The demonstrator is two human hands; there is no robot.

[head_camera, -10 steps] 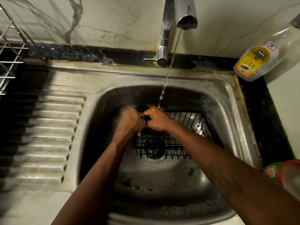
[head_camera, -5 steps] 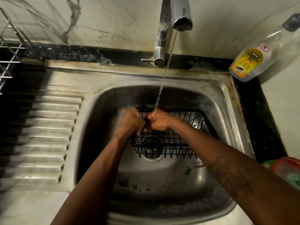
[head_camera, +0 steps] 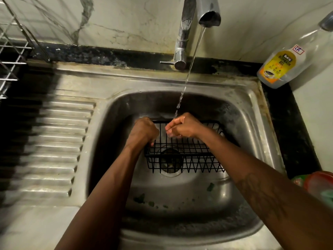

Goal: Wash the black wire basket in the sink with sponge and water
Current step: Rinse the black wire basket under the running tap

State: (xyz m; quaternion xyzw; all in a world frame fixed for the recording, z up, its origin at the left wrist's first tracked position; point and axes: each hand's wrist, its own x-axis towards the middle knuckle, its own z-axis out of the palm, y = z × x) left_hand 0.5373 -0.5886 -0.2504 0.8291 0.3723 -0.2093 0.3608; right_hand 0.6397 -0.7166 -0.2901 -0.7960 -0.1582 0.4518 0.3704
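One blurred right hand's (head_camera: 183, 127) grip is unreadable; left hand (head_camera: 142, 131) hides basket's (head_camera: 189, 153) corner.

The kitchen was dim and warm-toned, brightest on the far wall (head_camera: 126, 18). Heavy shadow swallowed the left of the drainboard (head_camera: 59, 141), whose ridges smeared with motion blur. Soft glare lay on the sink (head_camera: 254, 98) rim and tap (head_camera: 183, 33). The wet right hand (head_camera: 185, 126) glistened, its fingertips blurred; the black wire basket (head_camera: 189, 156) showed sharp. Wide-angle distortion bent the edges, tilting the bottle (head_camera: 281, 67) at far right.
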